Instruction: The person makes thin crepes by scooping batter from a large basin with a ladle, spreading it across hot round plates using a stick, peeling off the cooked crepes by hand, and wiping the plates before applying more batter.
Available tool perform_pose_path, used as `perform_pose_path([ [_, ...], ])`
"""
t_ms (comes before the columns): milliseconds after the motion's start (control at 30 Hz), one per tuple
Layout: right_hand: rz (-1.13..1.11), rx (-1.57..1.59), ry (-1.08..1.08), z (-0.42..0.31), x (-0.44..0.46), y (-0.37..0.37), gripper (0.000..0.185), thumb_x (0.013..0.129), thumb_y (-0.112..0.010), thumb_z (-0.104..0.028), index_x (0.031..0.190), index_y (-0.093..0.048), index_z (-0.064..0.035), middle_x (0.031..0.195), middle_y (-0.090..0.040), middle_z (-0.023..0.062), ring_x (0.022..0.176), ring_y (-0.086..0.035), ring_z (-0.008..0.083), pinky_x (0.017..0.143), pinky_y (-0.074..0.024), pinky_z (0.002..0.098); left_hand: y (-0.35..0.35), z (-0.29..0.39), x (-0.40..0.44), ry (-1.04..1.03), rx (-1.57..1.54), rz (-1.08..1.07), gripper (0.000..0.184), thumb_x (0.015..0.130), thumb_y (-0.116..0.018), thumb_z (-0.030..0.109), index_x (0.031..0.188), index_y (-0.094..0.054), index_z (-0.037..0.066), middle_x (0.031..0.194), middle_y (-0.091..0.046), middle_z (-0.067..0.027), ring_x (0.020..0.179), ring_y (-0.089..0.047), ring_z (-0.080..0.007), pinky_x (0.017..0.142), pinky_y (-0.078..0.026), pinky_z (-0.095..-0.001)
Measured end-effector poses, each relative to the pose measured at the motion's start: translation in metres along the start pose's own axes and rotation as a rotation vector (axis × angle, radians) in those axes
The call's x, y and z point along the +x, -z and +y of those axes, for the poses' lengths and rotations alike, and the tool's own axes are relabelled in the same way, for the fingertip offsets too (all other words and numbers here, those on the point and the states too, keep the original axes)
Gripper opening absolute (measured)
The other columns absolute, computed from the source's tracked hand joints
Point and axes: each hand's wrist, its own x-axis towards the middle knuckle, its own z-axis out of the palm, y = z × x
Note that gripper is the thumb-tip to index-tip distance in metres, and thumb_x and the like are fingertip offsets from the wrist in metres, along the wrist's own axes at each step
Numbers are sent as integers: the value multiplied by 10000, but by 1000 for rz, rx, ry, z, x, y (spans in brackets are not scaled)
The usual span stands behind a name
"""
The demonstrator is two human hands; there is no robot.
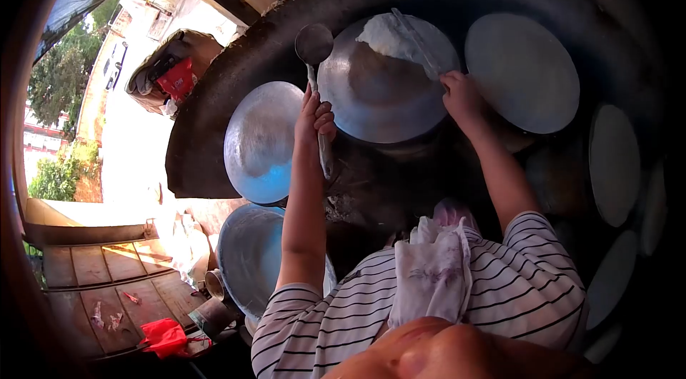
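My left hand point(314, 119) is closed round the handle of a metal ladle point(314, 44), whose round bowl hangs by the left edge of the middle griddle point(382, 121). My right hand point(461, 96) grips one end of a long flat spreader point(416, 41), which reaches up across that griddle. White batter point(386, 34) lies along the griddle's upper part, touching the spreader, while the lower surface is mostly bare metal. Below and left of the ladle sits another shiny round griddle point(264, 139) with no batter layer visible on it.
A griddle coated in a pale sheet point(522, 73) stands at right, with several similar discs point(614, 164) curving down beyond it. A wide basin point(250, 254) holds whitish liquid near my left arm. The dark stove rim point(236, 57) curves behind. Red bag point(164, 337) at lower left.
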Motion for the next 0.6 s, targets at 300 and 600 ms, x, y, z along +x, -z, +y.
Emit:
perform_pose_path([
  [300,-366,350,313,-6,54,-26,288,711,-560,33,934,-701,-82,972,-633,54,961,-568,295,832,-474,380,-47,-69,-35,-257,-224,57,399,1005,-398,222,1372,-352,375,622,-294,38,414,-284,-41,346,-261,-173],
  [600,-244,246,424,75,151,-25,251,706,-567,-7,906,-702,-73,960,-647,55,896,-568,298,794,-482,367,-80,-105,-32,-505,93,333,365,1008,-386,218,1353,-375,337,631,-297,37,414,-271,-34,344,-253,-169],
])
